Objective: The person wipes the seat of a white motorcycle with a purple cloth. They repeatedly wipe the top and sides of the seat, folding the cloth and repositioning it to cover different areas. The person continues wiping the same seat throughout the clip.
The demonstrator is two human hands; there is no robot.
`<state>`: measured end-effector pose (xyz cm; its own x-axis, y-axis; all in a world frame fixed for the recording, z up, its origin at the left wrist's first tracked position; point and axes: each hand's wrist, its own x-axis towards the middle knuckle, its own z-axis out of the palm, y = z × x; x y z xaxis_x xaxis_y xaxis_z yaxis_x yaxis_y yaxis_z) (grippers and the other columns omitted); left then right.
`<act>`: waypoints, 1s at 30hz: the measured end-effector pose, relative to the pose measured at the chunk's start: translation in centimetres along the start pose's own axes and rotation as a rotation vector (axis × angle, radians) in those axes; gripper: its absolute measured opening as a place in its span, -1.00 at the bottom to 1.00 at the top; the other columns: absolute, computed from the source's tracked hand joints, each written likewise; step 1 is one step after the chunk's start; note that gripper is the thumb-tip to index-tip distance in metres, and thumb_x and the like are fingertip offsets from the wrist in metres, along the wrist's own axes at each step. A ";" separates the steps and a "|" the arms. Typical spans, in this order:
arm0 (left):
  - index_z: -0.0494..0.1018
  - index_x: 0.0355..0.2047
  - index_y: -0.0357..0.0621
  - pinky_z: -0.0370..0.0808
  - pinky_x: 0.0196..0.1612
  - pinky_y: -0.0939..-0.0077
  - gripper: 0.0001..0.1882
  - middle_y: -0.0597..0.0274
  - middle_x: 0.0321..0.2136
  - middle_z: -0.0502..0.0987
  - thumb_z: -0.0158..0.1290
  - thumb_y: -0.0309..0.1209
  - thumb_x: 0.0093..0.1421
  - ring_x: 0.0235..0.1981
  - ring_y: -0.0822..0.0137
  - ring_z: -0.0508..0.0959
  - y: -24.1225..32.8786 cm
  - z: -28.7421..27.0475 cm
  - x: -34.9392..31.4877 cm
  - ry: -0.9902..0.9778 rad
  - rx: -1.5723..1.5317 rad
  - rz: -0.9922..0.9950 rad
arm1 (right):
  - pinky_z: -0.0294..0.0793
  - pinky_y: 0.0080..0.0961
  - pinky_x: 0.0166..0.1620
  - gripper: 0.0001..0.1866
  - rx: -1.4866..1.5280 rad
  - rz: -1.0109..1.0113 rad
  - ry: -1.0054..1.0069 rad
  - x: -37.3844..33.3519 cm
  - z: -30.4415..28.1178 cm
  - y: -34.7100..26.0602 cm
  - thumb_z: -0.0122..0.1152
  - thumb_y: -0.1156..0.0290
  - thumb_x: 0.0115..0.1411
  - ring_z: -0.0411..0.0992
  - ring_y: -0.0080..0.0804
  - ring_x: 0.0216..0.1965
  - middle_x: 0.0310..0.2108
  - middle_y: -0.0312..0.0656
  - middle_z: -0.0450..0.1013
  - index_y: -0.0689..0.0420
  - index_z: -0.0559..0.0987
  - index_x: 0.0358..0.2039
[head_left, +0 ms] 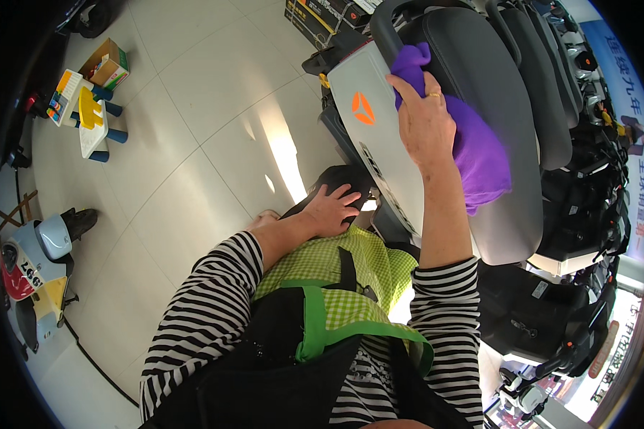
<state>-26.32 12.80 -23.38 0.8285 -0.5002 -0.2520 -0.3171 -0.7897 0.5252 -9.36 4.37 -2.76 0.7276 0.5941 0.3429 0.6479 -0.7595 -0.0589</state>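
A: Head view. Where's the cloth?

B: Purple cloth lies on the grey seat, partly covered by the right hand and right forearm.

A: Orientation?

B: Long axis is diagonal, upper left to lower right, roughly along the seat. Narrow bunched end points up-frame, away from the person. Wide end fans out to the right of the forearm.

A: Hands?

B: Right pinches a gathered fold between thumb and fingers; ring on one finger. Left hand is spread, palm down on a dark rounded form beside the apron, gripping nothing.

A: Materials, shapes?

B: Cloth: soft, matte, creased at the pinch, smoother toward the wide end. Seat: long padded slab, rounded corners, smooth leather-like cover, seam near its upper end. Side panel: hard, light grey, smooth, with an orange emblem. Black bar: thick, curved, at the seat's upper end. Apron: green check with plain green trim. Sleeves: black-and-white stripes.

A: Surroundings?

B: Floor: glossy pale tile, bright light streak. More dark seats just right of ours. Cardboard box far left, open top.
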 end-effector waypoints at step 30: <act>0.42 0.01 -0.19 0.53 -0.06 0.51 -0.55 0.23 -0.15 0.58 -0.22 -0.07 0.47 -0.18 0.41 0.58 2.2 -15.8 -5.2 1.018 -1.555 -0.087 | 0.38 -0.32 0.22 -0.56 0.603 -0.050 0.266 -9.6 -5.1 -1.6 0.19 0.59 0.16 0.40 -0.14 0.18 0.16 -0.02 0.41 0.16 0.52 0.09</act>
<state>-24.02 19.25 -8.11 0.9268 0.3617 -0.1013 -0.0963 0.4896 0.8666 -18.55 -1.43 -1.17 0.6631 0.4801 0.5743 0.7483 -0.4055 -0.5250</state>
